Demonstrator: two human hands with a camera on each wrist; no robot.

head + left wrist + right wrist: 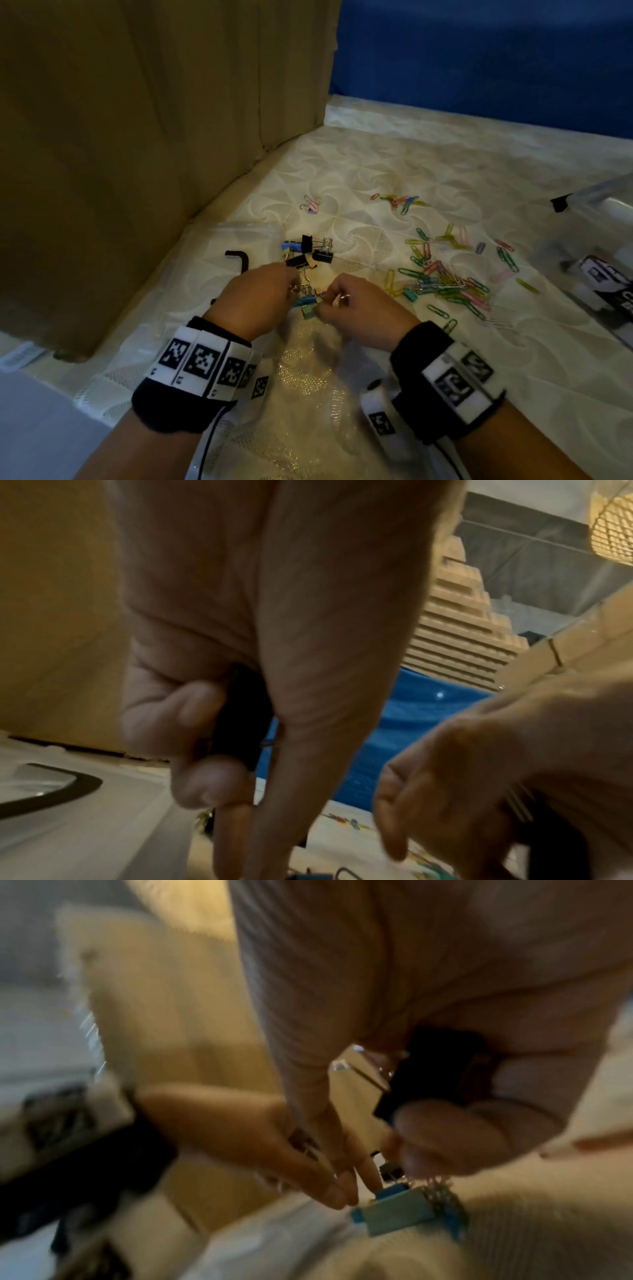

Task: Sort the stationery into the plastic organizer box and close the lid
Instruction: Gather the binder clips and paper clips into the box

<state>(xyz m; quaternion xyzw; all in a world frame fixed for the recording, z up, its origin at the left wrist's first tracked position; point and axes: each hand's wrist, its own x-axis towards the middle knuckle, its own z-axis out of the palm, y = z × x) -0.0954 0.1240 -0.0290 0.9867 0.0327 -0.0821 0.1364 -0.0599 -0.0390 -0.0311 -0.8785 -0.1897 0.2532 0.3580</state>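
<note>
Left hand [260,298] and right hand [359,308] meet over a small heap of binder clips [305,263] on a pale quilted cloth [376,161]. In the left wrist view the left hand [274,642] has its lower fingers curled round a black clip [240,723] in the palm, while two fingers reach down straight toward the heap. In the right wrist view the right hand [428,1015] likewise curls its fingers round a black clip [441,1069] with silver handles, and its fingertips touch a teal clip [397,1215] on the cloth; that view is blurred. The teal clip [308,303] lies between the two hands. Paper clips [445,274] in many colours are scattered at 3 o'clock from the hands, with a smaller group [400,202] at 1 o'clock and a lone pink clip [311,205] at 12 o'clock. The clear organizer box [603,246] stands at the right edge, at 3 o'clock, well apart from the hands; whether its lid is on cannot be told. A clear lid-like sheet with a black latch [238,258] lies at 10 o'clock. Brown cardboard [154,120] stands at left, blue fabric [479,61] behind.
</note>
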